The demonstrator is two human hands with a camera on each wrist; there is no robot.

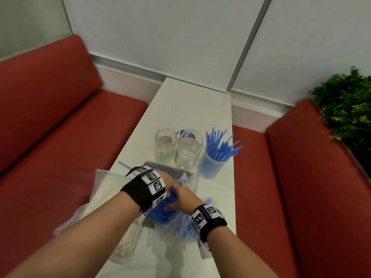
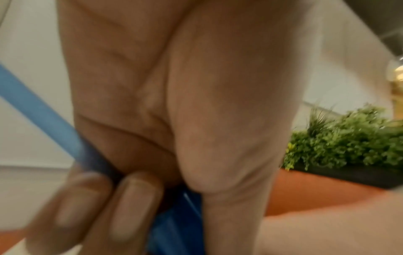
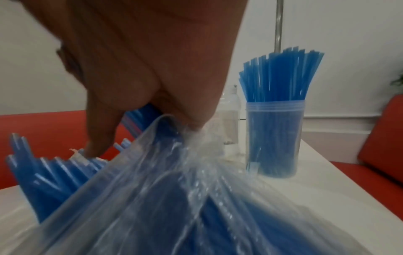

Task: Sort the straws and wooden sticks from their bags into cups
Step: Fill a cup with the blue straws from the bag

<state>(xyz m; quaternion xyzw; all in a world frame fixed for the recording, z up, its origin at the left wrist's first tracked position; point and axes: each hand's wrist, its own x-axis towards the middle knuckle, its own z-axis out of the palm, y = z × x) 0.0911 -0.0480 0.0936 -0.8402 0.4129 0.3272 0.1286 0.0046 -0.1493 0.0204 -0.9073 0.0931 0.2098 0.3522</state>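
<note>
A clear bag (image 1: 176,221) of blue straws (image 1: 158,211) lies on the white table (image 1: 190,109) in front of me. My left hand (image 1: 167,182) reaches into it, and its fingers (image 2: 135,203) curl round a bundle of blue straws (image 2: 176,224). My right hand (image 1: 178,199) pinches the bag's plastic (image 3: 174,155) near its mouth and lifts it. A plastic cup (image 1: 212,167) at the table's right edge holds many blue straws (image 3: 279,77). Two empty clear cups (image 1: 165,145) (image 1: 189,151) stand left of it.
A bag of black straws (image 1: 170,170) lies beyond my hands. A bag of wooden sticks (image 1: 128,243) lies at the near left edge, and one loose blue straw (image 1: 124,165) is near it. Red benches (image 1: 60,137) flank the narrow table; a green plant (image 1: 349,109) is at the right.
</note>
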